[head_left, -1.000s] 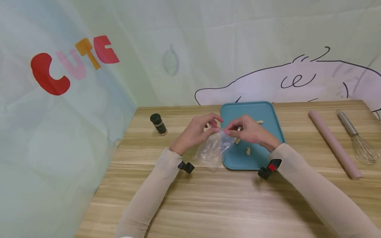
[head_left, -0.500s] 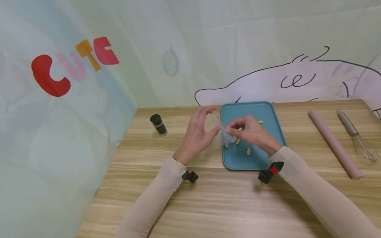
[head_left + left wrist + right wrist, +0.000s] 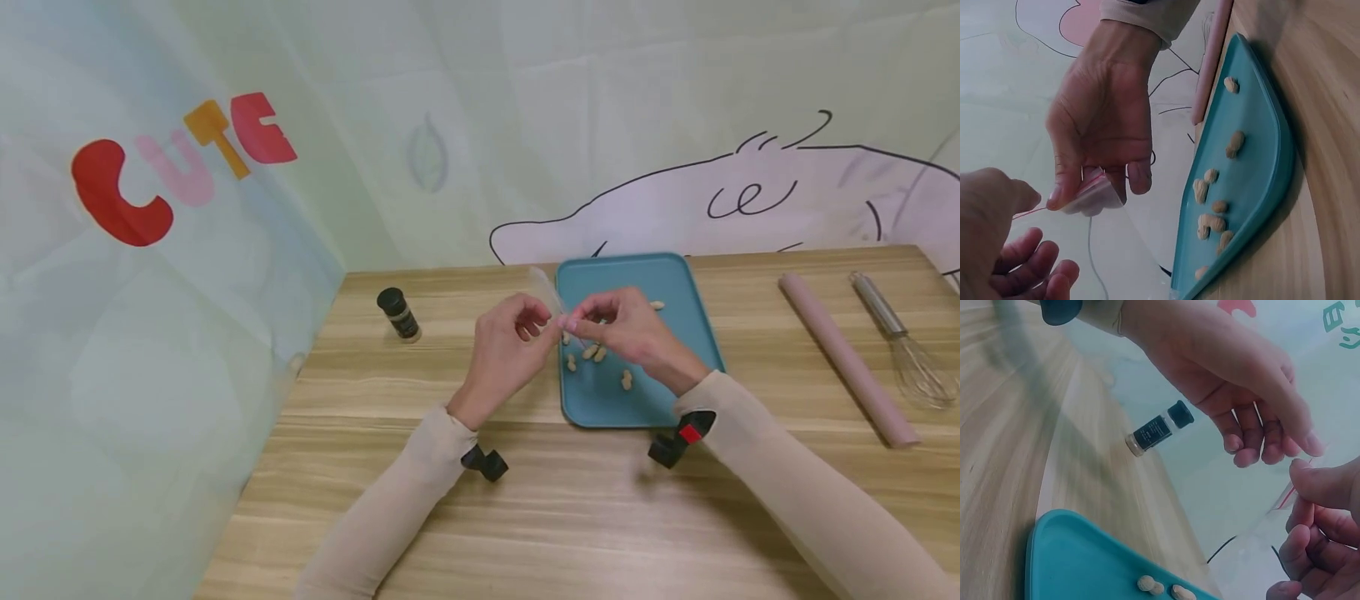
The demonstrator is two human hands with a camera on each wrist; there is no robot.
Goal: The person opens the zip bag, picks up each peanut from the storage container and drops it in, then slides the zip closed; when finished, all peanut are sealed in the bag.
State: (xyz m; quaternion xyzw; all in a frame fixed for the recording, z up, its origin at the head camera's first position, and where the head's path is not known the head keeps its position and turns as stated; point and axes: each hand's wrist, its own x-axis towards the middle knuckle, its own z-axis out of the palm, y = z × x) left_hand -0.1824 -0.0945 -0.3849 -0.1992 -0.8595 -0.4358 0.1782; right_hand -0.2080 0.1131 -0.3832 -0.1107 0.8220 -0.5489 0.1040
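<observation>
Both hands meet over the left side of a teal tray (image 3: 637, 400), above the tabletop. Between thumb and fingers the left hand (image 3: 506, 350) pinches the edge of a clear plastic bag (image 3: 546, 290). Close beside it, the right hand (image 3: 633, 333) pinches the same edge. In the left wrist view a red line runs along the bag (image 3: 1094, 199) at the right hand's (image 3: 1107, 119) fingertips. Several peanuts lie on the tray, one peanut (image 3: 627, 380) near its middle and another peanut (image 3: 1235, 144) seen from the left wrist.
A small black-capped jar (image 3: 399, 315) stands to the left on the wooden table (image 3: 480, 533). Right of the tray lie a pink rolling pin (image 3: 847, 358) and a metal whisk (image 3: 903, 342). Printed cloth hangs behind and at the left.
The bag has swung from below the hands to above and behind them. The left hand opened its fingers, then closed on the bag's edge again. More peanuts show on the tray's left side.
</observation>
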